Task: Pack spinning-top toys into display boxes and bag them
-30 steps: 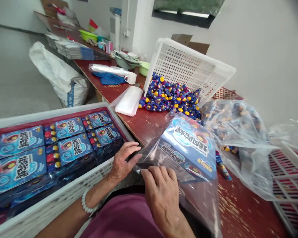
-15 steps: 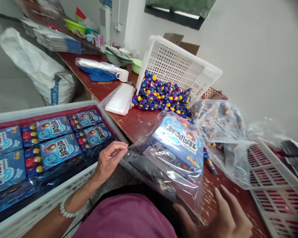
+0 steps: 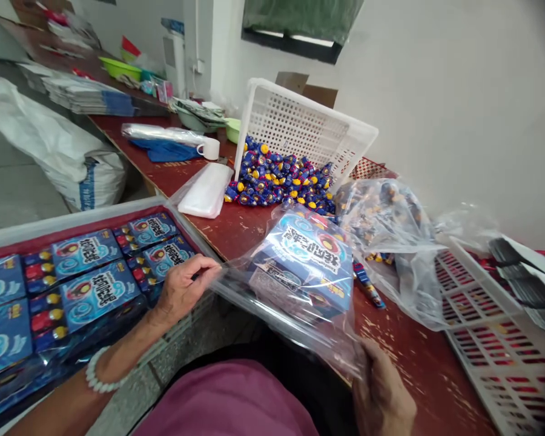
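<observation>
A blue printed box (image 3: 304, 260) lies inside a clear plastic bag (image 3: 295, 321) on the red table. My left hand (image 3: 184, 287) pinches the bag's left corner between thumb and fingers. On the bag's right corner my right hand (image 3: 381, 387) is closed, its fingers partly hidden. Between both hands the bag's near edge is stretched in a folded band. Beyond the box, small blue and yellow wrapped pieces (image 3: 281, 175) spill from a tilted white basket (image 3: 309, 115). One long blue packet (image 3: 367, 284) rests right of the box.
At left a white crate (image 3: 72, 212) holds several boxed packs (image 3: 95, 293). Clear bags of pieces (image 3: 381, 218) and a slatted white crate (image 3: 490, 327) stand right. Farther back are a white mug (image 3: 209, 148), flat plastic bags (image 3: 204, 191) and a white sack (image 3: 49, 139).
My right hand has moved left and closed on the bag's right corner. The bag's near edge is drawn taut. The view has shifted slightly, so the scene sits farther left.
</observation>
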Motion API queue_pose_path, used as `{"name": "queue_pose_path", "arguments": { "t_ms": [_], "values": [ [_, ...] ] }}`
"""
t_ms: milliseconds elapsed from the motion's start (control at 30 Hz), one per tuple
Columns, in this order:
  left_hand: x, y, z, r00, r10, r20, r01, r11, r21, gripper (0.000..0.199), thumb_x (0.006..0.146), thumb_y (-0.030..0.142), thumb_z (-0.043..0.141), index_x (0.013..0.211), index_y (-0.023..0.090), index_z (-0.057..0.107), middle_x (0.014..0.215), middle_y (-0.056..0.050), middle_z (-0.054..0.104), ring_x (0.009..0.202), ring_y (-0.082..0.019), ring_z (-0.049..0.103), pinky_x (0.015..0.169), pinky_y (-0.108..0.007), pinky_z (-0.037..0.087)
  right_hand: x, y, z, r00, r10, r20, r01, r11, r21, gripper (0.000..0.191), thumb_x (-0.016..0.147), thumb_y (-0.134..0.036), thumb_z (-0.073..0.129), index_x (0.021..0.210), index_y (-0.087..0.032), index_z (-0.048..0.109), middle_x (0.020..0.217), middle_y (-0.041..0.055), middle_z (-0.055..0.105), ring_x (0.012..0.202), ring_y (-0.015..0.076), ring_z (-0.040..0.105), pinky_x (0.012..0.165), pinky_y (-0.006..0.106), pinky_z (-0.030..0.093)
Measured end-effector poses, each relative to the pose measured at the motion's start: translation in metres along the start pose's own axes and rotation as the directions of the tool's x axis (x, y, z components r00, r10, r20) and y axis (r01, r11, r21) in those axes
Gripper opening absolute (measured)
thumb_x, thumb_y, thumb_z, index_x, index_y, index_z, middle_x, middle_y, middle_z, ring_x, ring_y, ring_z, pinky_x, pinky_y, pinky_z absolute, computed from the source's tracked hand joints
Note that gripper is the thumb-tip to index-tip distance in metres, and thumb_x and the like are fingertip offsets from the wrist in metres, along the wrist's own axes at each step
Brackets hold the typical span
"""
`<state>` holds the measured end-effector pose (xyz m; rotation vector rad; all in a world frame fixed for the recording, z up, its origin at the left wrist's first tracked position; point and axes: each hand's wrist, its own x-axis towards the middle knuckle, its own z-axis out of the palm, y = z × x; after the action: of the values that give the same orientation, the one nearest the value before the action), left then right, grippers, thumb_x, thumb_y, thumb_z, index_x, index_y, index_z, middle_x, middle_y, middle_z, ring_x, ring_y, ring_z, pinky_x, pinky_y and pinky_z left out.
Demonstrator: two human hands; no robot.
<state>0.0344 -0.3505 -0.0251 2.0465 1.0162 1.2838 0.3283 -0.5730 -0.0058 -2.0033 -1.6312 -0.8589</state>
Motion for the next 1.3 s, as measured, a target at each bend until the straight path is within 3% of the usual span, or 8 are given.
{"name": "queue_pose_path", "arguments": {
  "t_ms": [167,333,567,767,967,1067,1200,1300],
  "values": [
    [0.040,0.017,-0.005,0.980,0.190,0.056,-0.194,0.978,0.079,0.014,0.087,0.026,0.057,0.082,0.018,0.067,0.080,0.001,0.070,0.072,-0.012,0.064,0.072,-0.020,0.045,0.047,0.021,-0.010,0.999,-0.043,0.012,0.043,0.999,0.005,0.034,0.098,-0.035,0.036,0.096,-0.017,0.064,0.076,0.0041,0.072,0.057,0.0186,0.066,0.052,0.027,0.048],
    [0.104,0.058,-0.015,0.979,0.194,0.053,-0.197,0.978,0.060,0.017,0.083,0.030,0.059,0.077,0.018,0.069,0.062,0.003,0.066,0.057,-0.011,0.059,0.058,-0.021,0.042,0.109,0.047,-0.043,0.999,-0.025,0.020,0.023,0.994,0.110,0.030,0.092,-0.039,0.042,0.092,-0.021,0.066,0.068,0.0010,0.070,0.048,0.0159,0.063,0.044,0.024,0.044],
    [0.199,0.128,-0.016,0.958,0.284,-0.048,-0.287,0.955,-0.073,0.010,0.074,0.024,0.062,0.070,0.015,0.065,0.052,0.002,0.060,0.046,-0.011,0.053,0.048,-0.021,0.038,0.202,0.084,-0.087,0.974,0.211,0.088,-0.215,0.976,0.044,0.037,0.080,-0.045,0.045,0.096,-0.022,0.069,0.072,0.0086,0.070,0.064,0.0250,0.064,0.059,0.034,0.043],
    [0.253,0.144,0.022,0.992,0.121,-0.019,-0.119,0.914,-0.387,0.008,0.064,0.020,0.065,0.064,0.015,0.059,0.040,0.004,0.051,0.035,-0.010,0.049,0.039,-0.019,0.033,0.248,0.109,-0.080,0.951,0.263,0.164,-0.274,0.961,0.043,0.040,0.083,-0.050,0.044,0.099,-0.022,0.068,0.072,0.0098,0.067,0.067,0.0258,0.059,0.063,0.037,0.041],
    [0.272,0.144,0.044,0.996,0.016,0.092,0.028,0.892,-0.451,0.010,0.060,0.021,0.064,0.059,0.015,0.056,0.035,0.003,0.048,0.030,-0.011,0.044,0.035,-0.020,0.034,0.271,0.138,-0.069,0.930,0.295,0.221,-0.319,0.944,0.084,0.029,0.080,-0.045,0.055,0.086,-0.021,0.070,0.064,0.0042,0.064,0.061,0.0218,0.058,0.057,0.033,0.041],
    [0.273,0.142,0.046,0.994,-0.027,0.103,0.073,0.875,-0.479,0.015,0.061,0.027,0.066,0.062,0.016,0.055,0.038,0.003,0.049,0.032,-0.010,0.044,0.036,-0.021,0.036,0.267,0.135,-0.073,0.944,0.324,0.064,-0.326,0.945,0.025,0.033,0.086,-0.043,0.048,0.098,-0.020,0.069,0.079,0.0104,0.067,0.074,0.0275,0.062,0.062,0.038,0.045],
    [0.262,0.137,0.043,0.996,-0.070,0.056,0.089,0.860,-0.502,0.031,0.064,0.042,0.069,0.073,0.016,0.056,0.055,0.003,0.053,0.043,-0.009,0.047,0.042,-0.020,0.040,0.225,0.081,-0.076,0.917,-0.035,-0.398,0.019,0.999,-0.045,0.029,0.092,-0.032,0.047,0.113,-0.018,0.061,0.095,0.0137,0.065,0.088,0.0265,0.062,0.076,0.040,0.049],
    [0.245,0.133,0.042,0.994,-0.090,0.057,0.107,0.860,-0.500,0.049,0.069,0.058,0.063,0.094,0.017,0.058,0.082,-0.002,0.061,0.060,-0.011,0.056,0.049,-0.020,0.041,0.184,0.022,-0.063,0.837,-0.521,-0.168,0.545,0.821,0.172,0.031,0.089,-0.023,0.054,0.120,-0.022,0.056,0.106,0.0070,0.068,0.099,0.0211,0.063,0.085,0.037,0.052]
  ]
}}
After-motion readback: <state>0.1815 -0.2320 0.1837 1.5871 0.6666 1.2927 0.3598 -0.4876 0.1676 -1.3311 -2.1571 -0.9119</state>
